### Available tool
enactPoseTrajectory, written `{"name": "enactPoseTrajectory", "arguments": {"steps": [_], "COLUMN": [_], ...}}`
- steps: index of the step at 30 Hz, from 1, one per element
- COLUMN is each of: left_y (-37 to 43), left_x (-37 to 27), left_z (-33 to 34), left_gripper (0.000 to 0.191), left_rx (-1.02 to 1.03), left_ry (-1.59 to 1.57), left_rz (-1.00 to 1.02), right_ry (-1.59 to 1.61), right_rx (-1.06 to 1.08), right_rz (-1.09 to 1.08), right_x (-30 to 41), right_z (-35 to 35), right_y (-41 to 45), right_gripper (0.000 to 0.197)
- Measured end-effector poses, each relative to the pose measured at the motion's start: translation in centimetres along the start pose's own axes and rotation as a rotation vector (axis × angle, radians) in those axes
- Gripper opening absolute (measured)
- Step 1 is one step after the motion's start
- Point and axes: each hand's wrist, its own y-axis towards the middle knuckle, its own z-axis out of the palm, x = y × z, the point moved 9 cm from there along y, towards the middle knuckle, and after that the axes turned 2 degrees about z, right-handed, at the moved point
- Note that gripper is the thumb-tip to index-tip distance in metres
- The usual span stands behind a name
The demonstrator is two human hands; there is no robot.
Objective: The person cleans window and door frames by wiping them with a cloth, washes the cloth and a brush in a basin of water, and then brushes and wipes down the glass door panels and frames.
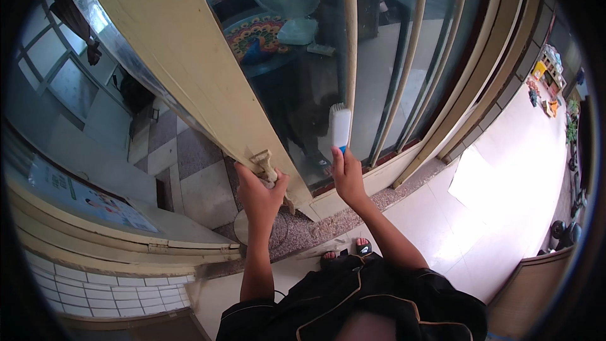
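Observation:
My right hand grips a white brush with blue on its handle. The brush stands upright, bristles at the top, beside a cream vertical bar in front of a glass pane. Whether the bristles touch bar or glass cannot be told. Lower and to the left, my left hand is closed around a worn cream fitting, apparently a handle, at the edge of the cream-painted frame. My fingers hide part of it, and something brownish shows below that hand.
More bars cross the glass; a peacock-patterned round table shows behind it. A speckled stone threshold runs below. Left lies a checkered tile floor and a door with a poster. A wooden piece stands at lower right.

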Motion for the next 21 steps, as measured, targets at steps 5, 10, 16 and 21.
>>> {"name": "enactPoseTrajectory", "arguments": {"steps": [5, 10, 16, 21], "left_y": [-0.6, -0.1, 0.2, -0.3], "left_x": [2.2, 0.4, 0.0, -0.1], "left_z": [-0.8, -0.2, -0.6, -0.9], "left_gripper": [0.056, 0.053, 0.051, 0.052], "left_rx": [0.015, -0.010, -0.021, -0.031], "left_ry": [0.046, 0.001, 0.006, 0.029], "left_rz": [-0.023, 0.039, 0.007, 0.039], "right_ry": [0.156, 0.026, -0.099, 0.069], "right_rx": [0.061, 0.103, 0.115, -0.010], "right_rz": [-0.132, -0.271, -0.095, -0.091], "right_x": [13.0, 9.2, -3.6, 5.4], "right_z": [-1.0, 4.5, 5.3, 0.6], "right_y": [5.1, 0.8, -3.7, 2.7], "right_gripper": [0.028, 0.035, 0.037, 0.029]}}
